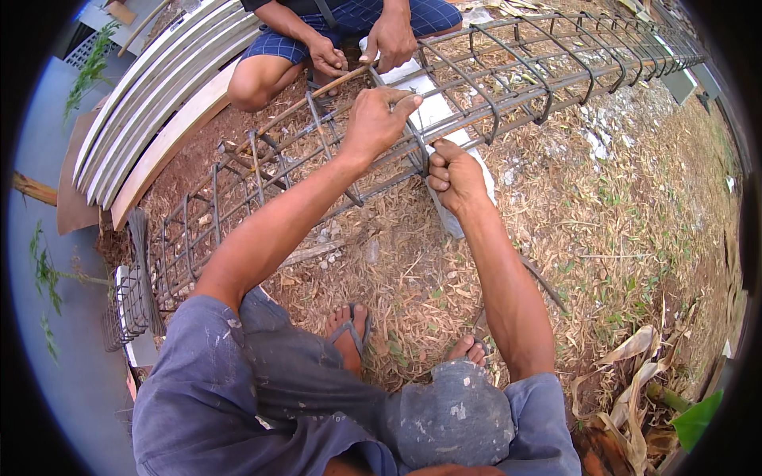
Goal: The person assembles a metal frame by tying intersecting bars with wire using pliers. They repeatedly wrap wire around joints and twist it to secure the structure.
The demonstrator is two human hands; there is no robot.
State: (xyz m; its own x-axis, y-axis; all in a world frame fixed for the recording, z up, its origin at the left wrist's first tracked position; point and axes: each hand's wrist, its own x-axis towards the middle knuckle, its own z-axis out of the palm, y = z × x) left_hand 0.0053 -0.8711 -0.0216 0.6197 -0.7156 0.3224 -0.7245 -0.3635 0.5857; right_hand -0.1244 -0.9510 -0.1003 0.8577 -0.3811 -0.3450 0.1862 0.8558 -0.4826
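A long rebar cage (pixel 548 75) of straight bars and square stirrups runs from the lower left to the upper right in front of me. My left hand (pixel 378 127) is closed on a stirrup (pixel 419 147) at its top corner, thumb stretched over it, the other fingers partly hidden. Lower on that same stirrup, at the cage's near side, my right hand (pixel 458 176) is curled with thumb and forefinger pinched; what is in the pinch is too small to make out. A white board (pixel 432 107) lies crosswise under the cage.
Across the cage a person crouches, both hands (pixel 389 40) at a rusty bar (pixel 305 99). Curved pale planks (pixel 171 103) are stacked at the upper left, with a bundle of thin rods (pixel 141 270) nearer. Dry leaves and straw (pixel 635 206) cover the ground; a loose rod (pixel 544 283) lies right of my feet.
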